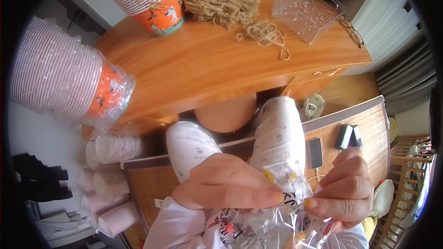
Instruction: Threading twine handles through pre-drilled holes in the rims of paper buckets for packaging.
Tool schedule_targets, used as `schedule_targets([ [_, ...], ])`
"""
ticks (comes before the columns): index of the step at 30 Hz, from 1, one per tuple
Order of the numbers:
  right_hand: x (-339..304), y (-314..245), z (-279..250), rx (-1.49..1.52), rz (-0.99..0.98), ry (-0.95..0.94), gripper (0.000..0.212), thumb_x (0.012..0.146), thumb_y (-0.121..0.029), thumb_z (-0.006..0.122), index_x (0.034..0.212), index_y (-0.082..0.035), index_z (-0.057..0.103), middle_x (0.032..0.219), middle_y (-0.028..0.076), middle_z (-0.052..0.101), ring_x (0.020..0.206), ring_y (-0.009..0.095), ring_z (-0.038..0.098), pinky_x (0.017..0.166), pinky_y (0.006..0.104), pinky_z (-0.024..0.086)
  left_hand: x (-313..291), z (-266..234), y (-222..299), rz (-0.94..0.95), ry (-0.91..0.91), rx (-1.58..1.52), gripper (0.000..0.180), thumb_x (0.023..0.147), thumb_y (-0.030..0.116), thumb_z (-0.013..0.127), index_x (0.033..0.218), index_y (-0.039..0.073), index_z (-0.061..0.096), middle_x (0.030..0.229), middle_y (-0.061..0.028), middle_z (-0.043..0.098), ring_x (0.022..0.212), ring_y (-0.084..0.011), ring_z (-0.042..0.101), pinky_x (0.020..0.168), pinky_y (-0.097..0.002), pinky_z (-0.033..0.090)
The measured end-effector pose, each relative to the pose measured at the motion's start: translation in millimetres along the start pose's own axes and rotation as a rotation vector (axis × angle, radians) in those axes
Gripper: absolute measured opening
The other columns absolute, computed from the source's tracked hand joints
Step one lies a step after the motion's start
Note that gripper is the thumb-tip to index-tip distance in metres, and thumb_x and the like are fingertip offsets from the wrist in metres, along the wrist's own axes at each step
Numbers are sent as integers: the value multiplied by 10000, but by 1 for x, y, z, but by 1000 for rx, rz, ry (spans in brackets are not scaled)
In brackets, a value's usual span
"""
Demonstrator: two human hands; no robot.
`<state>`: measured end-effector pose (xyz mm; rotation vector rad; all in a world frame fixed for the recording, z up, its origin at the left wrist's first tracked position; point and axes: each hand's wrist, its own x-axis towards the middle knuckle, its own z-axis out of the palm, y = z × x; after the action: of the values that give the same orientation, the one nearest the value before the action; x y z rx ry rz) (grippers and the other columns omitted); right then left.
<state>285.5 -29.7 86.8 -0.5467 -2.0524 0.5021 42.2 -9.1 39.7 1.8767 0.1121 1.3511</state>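
Above my lap, a crinkled transparent plastic packet (272,226) with dark and red printing is pinched between both hands. My left hand (221,184) is closed on its upper edge, thumb tip and fingers pressed together. Opposite it, my right hand (346,191) grips the packet's other side with curled fingers, thumb toward the left thumb. A short gap separates the two thumbs, with wrinkled film between them. Glare and folds hide what the packet contains.
Ahead on the wooden desk (221,67) are stacked orange paper buckets (168,16), tangled twine (221,0), a transparent tray (309,11) with small white bits and eyeglasses (353,32). Wrapped buckets (60,71) stand left. A phone (315,153) lies right of my knees.
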Motion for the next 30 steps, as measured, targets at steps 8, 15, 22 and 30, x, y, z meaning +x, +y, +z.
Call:
schedule_targets([
  [8,-5,3,3,-259,-12,112,250,828,-337,679,740,-114,748,710,-35,586,663,147,536,581,301,349,-22,19,-23,-176,119,-36,357,839,150,719,1171,37,654,1135,-210,670,993,-333,685,797,-373,558],
  [15,-6,-7,4,-123,47,85,275,907,-381,658,739,-175,727,762,-60,574,722,129,514,659,327,338,-6,18,-15,102,88,43,323,844,109,722,1163,126,674,1242,-170,636,1089,-413,636,840,-415,569],
  [22,3,-9,-8,-84,-20,10,260,853,-287,644,812,-49,739,781,49,631,711,220,565,613,376,401,-8,12,-4,128,-43,42,82,868,25,682,940,25,721,972,-188,716,862,-327,710,830,-427,587],
  [30,-1,-13,-4,48,19,58,237,859,-238,622,790,-41,735,762,40,636,671,206,555,607,346,388,-11,12,9,39,-40,-66,101,876,7,667,957,-18,721,968,-206,724,872,-310,717,850,-409,578],
])
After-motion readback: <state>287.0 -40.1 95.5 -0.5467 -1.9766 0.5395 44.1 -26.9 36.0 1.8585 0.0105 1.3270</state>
